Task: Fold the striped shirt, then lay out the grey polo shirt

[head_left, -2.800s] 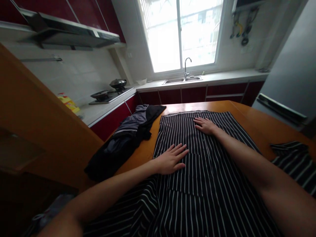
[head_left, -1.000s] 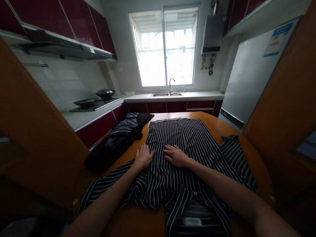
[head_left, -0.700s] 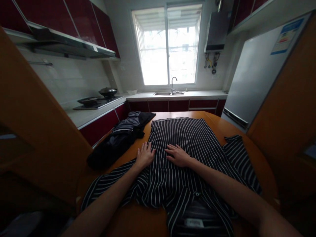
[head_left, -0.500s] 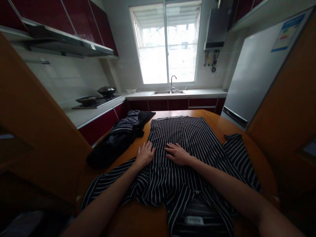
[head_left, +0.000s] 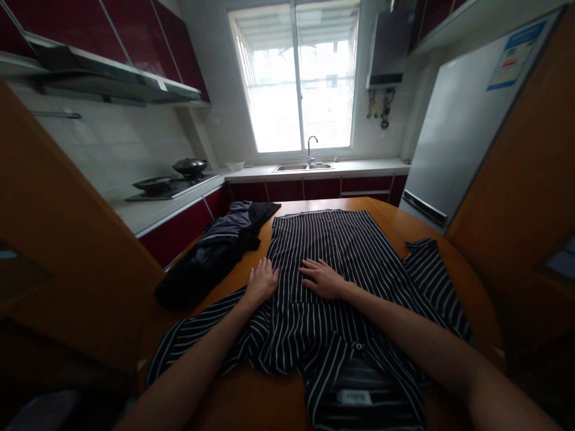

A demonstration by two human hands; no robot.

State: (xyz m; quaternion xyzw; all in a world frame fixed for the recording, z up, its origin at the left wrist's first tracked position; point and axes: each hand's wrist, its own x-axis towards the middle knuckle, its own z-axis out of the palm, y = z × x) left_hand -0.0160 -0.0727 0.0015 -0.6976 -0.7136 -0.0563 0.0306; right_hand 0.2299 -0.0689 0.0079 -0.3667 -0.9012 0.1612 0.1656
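Observation:
A black shirt with white stripes lies spread on the wooden table, its collar toward me and its hem at the far side. One sleeve runs out to the left, partly under my left forearm; the other lies bent at the right. My left hand rests at the shirt's left edge, fingers stretched out. On the middle of the shirt my right hand lies flat with fingers spread. Neither hand grips the cloth. Inside the open collar a white label shows.
A black and grey garment lies in a heap on the table's left side. Beyond the table are a counter with a sink, a stove with pans at the left and a fridge at the right.
My left hand has shifted very slightly left, with its fingers closer together. The right hand and the shirt stay in place; the view has turned a little.

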